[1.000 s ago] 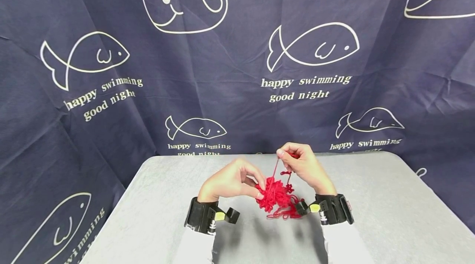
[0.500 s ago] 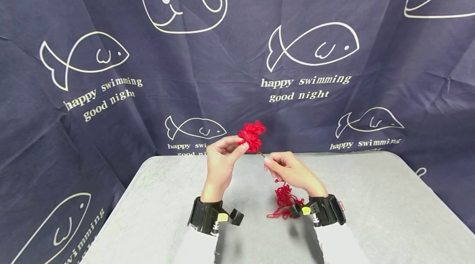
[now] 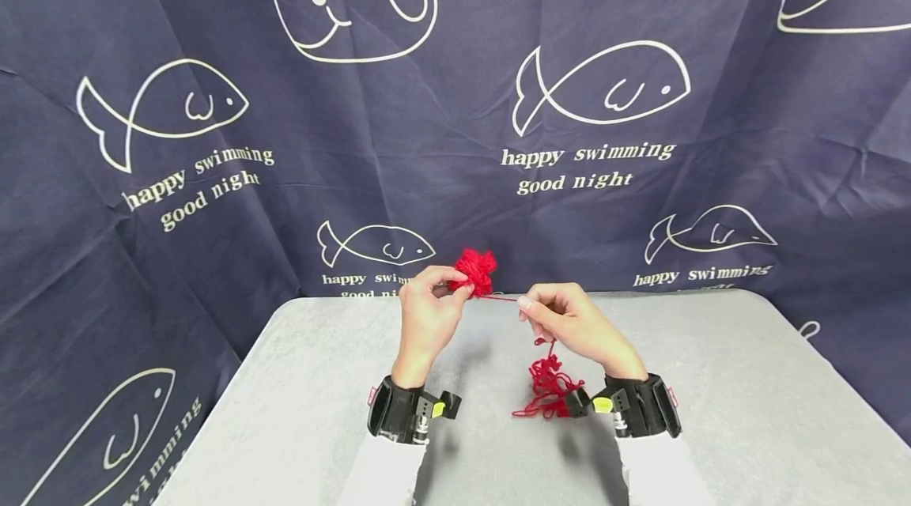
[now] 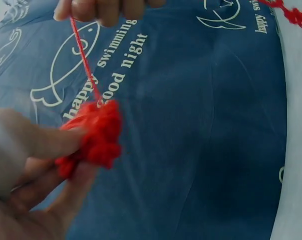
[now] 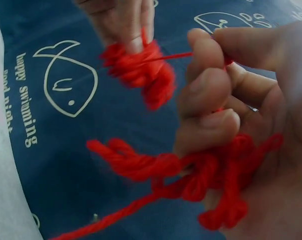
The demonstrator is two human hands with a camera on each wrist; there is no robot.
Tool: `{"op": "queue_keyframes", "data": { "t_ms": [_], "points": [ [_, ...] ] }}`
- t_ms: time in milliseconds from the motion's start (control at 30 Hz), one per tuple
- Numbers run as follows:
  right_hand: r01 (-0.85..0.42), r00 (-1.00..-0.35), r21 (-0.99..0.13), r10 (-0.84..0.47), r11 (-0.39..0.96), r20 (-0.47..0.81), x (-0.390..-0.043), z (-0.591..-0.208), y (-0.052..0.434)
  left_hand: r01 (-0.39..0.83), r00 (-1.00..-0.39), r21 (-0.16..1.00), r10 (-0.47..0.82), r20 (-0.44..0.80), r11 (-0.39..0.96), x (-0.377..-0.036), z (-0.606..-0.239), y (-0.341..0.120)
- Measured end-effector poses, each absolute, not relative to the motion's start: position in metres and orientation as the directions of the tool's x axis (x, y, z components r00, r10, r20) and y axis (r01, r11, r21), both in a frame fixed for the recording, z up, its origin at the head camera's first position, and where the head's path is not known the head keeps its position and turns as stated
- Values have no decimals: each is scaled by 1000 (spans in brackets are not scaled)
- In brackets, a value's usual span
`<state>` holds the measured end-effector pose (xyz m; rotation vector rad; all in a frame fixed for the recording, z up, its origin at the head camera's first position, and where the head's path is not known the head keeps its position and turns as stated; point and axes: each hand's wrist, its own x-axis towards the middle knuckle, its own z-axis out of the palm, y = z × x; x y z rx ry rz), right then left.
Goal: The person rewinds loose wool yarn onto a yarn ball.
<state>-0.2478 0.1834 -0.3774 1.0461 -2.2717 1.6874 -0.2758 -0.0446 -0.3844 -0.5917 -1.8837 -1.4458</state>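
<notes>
Both hands pinch red yarn: left [image 3: 427,316] its ball [image 3: 475,270], right [image 3: 572,324] the strand [image 5: 166,57], kinks showing only wrist-side.

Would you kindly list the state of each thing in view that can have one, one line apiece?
Left hand: raised, pinches the yarn clump.
Yarn clump: bunched, held above the table.
Strand: taut between clump and right hand.
Right hand: fingers curled, pinches the strand.
Loose yarn: hangs tangled from the right hand toward the table.
Table: covered in grey cloth.
</notes>
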Motion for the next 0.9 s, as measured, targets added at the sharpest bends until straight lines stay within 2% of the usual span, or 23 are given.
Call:
{"op": "queue_keyframes", "data": {
  "t_ms": [133, 267, 400, 500, 633, 733, 800, 900],
  "points": [
    [-575, -778, -812, -372, 97, 507, -246, -374, 187, 690, -713, 636, 174, 679, 347, -271, -383, -46],
    [-578, -794, -811, -291, 87, 534, -246, -373, 192, 663, -743, 652, 427, 515, 368, -265, -378, -49],
    [-574, -806, -813, -239, 97, 541, -246, -374, 195, 659, -688, 681, 623, 373, 320, -260, -375, -49],
    [-560, -819, -822, -223, 102, 529, -248, -377, 196, 650, -620, 731, 702, 351, 209, -258, -373, -48],
    [-547, -827, -830, -228, 110, 514, -256, -385, 197, 620, -531, 784, 726, 437, -18, -257, -372, -47],
    [-538, -828, -835, -258, 112, 499, -261, -392, 195, 597, -502, 780, 669, 547, -190, -257, -372, -46],
    [-529, -828, -841, -287, 113, 482, -264, -396, 193, 581, -522, 768, 599, 607, -272, -258, -372, -46],
    [-534, -812, -837, -347, 119, 469, -266, -400, 189, 555, -626, 768, 448, 638, -319, -258, -371, -45]
  ]
}}
